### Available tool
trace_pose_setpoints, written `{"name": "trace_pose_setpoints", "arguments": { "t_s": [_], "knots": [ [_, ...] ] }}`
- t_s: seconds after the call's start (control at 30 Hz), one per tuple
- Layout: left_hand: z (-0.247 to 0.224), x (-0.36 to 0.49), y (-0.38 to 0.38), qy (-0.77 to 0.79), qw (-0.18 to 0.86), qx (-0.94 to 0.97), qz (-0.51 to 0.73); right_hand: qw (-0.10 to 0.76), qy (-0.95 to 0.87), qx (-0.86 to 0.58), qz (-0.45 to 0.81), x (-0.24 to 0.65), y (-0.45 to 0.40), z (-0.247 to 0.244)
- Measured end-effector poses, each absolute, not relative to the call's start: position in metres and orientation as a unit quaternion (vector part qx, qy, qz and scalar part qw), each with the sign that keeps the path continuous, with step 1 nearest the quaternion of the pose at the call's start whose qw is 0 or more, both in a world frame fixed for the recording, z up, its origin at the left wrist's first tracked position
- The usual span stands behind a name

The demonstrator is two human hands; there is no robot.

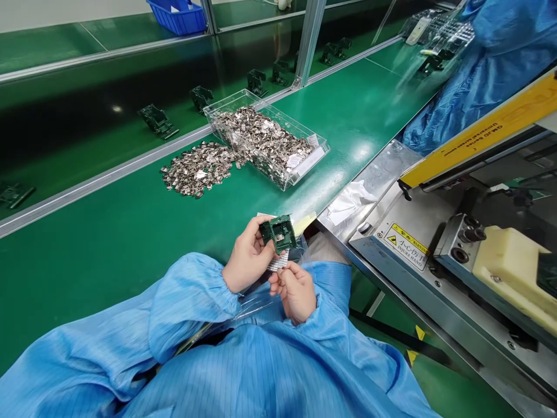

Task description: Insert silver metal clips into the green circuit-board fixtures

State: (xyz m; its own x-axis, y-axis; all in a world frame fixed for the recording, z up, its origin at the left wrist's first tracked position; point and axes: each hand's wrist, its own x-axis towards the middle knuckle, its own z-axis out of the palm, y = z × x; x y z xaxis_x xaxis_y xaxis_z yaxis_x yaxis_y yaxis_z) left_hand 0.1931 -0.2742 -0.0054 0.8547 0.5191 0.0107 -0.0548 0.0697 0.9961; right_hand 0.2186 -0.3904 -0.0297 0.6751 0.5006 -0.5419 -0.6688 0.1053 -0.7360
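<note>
My left hand [250,255] is closed round a dark green plastic housing [285,233], held up over the near edge of the bench. A small silvery piece shows inside the housing's opening. Just below it, my right hand [296,290] has its thumb and fingertips pressed together; what they pinch, if anything, is too small to make out. Between the hands lies a ribbed, whitish sheet [278,261], partly hidden by my fingers. Beyond the hands, small metal clips [198,168] are heaped on the green bench beside a clear tray [304,168] full of the same clips.
Several green housings [159,122] stand along the dark strip behind the metal rail. A machine [435,244] with a yellow panel and a hand-injury warning label is at right. A blue bin [178,17] sits at the back. Another person's blue sleeve [513,52] shows at upper right.
</note>
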Motion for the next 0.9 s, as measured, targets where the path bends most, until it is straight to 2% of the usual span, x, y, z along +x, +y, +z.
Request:
{"name": "trace_pose_setpoints", "arguments": {
  "t_s": [0.33,0.57,0.9],
  "knots": [
    [-0.008,0.193,-0.274,0.175,0.714,0.647,0.202,0.705,0.029,-0.577,0.411,0.223,-0.394,-0.035],
    [-0.008,0.194,-0.273,0.193,0.719,0.639,0.193,0.672,0.027,-0.574,0.467,0.226,-0.398,-0.056],
    [-0.005,0.194,-0.272,0.207,0.754,0.595,0.187,0.722,0.051,-0.524,0.449,0.243,-0.443,-0.028]
  ]
}}
